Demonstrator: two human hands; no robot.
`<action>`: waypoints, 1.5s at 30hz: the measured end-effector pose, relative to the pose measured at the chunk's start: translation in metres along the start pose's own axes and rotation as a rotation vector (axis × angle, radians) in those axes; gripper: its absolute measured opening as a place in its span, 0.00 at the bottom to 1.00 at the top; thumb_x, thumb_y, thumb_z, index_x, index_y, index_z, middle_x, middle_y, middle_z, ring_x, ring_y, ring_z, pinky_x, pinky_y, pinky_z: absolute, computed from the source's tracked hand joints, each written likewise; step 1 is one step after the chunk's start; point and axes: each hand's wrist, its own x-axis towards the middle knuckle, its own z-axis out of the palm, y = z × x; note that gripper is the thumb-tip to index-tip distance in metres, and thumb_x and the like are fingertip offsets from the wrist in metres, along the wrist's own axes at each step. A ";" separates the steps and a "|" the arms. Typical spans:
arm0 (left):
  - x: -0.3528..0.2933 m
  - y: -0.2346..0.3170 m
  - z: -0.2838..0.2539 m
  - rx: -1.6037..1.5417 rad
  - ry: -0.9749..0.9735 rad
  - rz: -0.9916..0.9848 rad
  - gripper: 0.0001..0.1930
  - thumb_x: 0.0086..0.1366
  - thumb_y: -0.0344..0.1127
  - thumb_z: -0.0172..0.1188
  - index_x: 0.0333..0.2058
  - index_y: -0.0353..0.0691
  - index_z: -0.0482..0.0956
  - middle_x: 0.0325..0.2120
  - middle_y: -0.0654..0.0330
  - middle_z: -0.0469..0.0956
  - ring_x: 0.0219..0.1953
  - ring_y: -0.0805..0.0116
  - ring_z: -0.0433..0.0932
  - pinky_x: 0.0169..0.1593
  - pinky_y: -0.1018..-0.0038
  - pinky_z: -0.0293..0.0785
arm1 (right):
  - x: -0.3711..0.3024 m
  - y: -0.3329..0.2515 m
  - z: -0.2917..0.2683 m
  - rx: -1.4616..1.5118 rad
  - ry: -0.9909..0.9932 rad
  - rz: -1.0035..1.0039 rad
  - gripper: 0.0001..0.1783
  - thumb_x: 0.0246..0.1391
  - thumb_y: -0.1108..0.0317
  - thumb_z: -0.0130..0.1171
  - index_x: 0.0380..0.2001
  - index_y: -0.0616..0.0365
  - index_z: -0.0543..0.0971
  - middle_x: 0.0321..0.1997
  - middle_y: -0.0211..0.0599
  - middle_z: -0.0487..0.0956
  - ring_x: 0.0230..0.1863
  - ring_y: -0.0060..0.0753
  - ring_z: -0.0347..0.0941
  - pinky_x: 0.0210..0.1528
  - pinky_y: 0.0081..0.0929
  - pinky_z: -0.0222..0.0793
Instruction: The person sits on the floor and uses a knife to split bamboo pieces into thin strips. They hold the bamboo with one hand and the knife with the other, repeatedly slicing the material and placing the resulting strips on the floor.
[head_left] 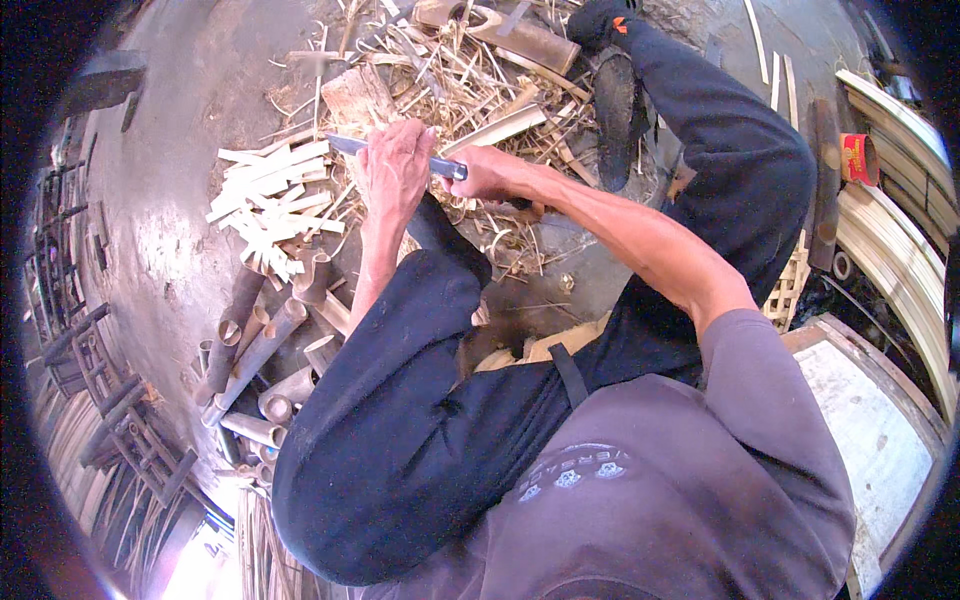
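Observation:
My right hand (488,174) is closed round the handle of a knife (449,168), whose blade points left. Across the middle of that blade lies my left hand (396,165), its fingers curled together. The blade's tip shows on the far side of the left hand. What the left fingers pinch is hidden. Just beyond them is a pale wooden block (358,97). A heap of short, pale split bamboo strips (275,190) lies to the left of my left hand.
Curled shavings (430,75) and a split bamboo piece (525,38) litter the floor ahead. Cut bamboo tubes (262,350) are piled by my left knee. Long pale strips (890,255), a red tin (858,159) and a framed board (860,430) are at the right.

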 end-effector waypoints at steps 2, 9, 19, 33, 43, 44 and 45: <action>-0.002 0.000 -0.003 -0.010 -0.028 -0.037 0.11 0.64 0.44 0.54 0.31 0.43 0.75 0.30 0.57 0.77 0.37 0.51 0.72 0.41 0.56 0.64 | 0.000 0.004 0.004 -0.212 0.101 -0.027 0.08 0.45 0.66 0.55 0.30 0.55 0.79 0.21 0.36 0.78 0.22 0.30 0.73 0.27 0.33 0.67; -0.013 -0.005 -0.012 -0.009 0.015 -0.026 0.08 0.63 0.42 0.55 0.31 0.44 0.76 0.31 0.60 0.77 0.37 0.53 0.72 0.42 0.59 0.63 | -0.002 0.006 0.013 -0.101 -0.107 0.108 0.09 0.44 0.65 0.54 0.28 0.57 0.79 0.21 0.42 0.78 0.21 0.36 0.72 0.27 0.36 0.67; -0.038 0.007 -0.023 -0.090 0.047 -0.046 0.10 0.65 0.38 0.55 0.29 0.39 0.73 0.27 0.55 0.71 0.36 0.53 0.69 0.41 0.59 0.62 | -0.020 -0.003 0.010 -0.432 0.026 0.002 0.10 0.45 0.64 0.55 0.31 0.57 0.77 0.25 0.47 0.79 0.26 0.49 0.75 0.30 0.39 0.69; -0.039 -0.003 -0.008 -0.375 0.142 -0.315 0.18 0.62 0.45 0.61 0.26 0.33 0.74 0.20 0.57 0.74 0.22 0.69 0.74 0.30 0.71 0.71 | -0.029 0.049 0.048 -0.129 -0.199 0.119 0.12 0.40 0.64 0.58 0.27 0.60 0.77 0.18 0.44 0.77 0.18 0.37 0.75 0.22 0.40 0.71; -0.038 -0.032 0.000 -0.396 0.107 -0.459 0.15 0.60 0.42 0.61 0.34 0.34 0.81 0.21 0.59 0.79 0.23 0.73 0.75 0.30 0.74 0.70 | -0.036 0.019 0.032 -0.466 -0.110 -0.010 0.12 0.44 0.65 0.57 0.31 0.59 0.79 0.33 0.52 0.80 0.39 0.54 0.78 0.41 0.47 0.73; -0.041 -0.023 -0.002 -0.396 0.178 -0.474 0.13 0.59 0.41 0.62 0.31 0.35 0.81 0.18 0.57 0.77 0.21 0.72 0.74 0.30 0.73 0.70 | -0.040 0.016 0.031 -0.480 -0.111 -0.014 0.11 0.46 0.64 0.56 0.31 0.59 0.78 0.35 0.51 0.80 0.42 0.55 0.77 0.43 0.48 0.73; -0.042 -0.016 -0.001 -0.430 0.205 -0.479 0.13 0.59 0.40 0.61 0.31 0.34 0.81 0.19 0.58 0.77 0.22 0.72 0.74 0.30 0.73 0.70 | -0.041 0.018 0.033 -0.577 -0.061 -0.085 0.11 0.47 0.65 0.55 0.33 0.58 0.77 0.33 0.49 0.80 0.40 0.53 0.78 0.40 0.49 0.74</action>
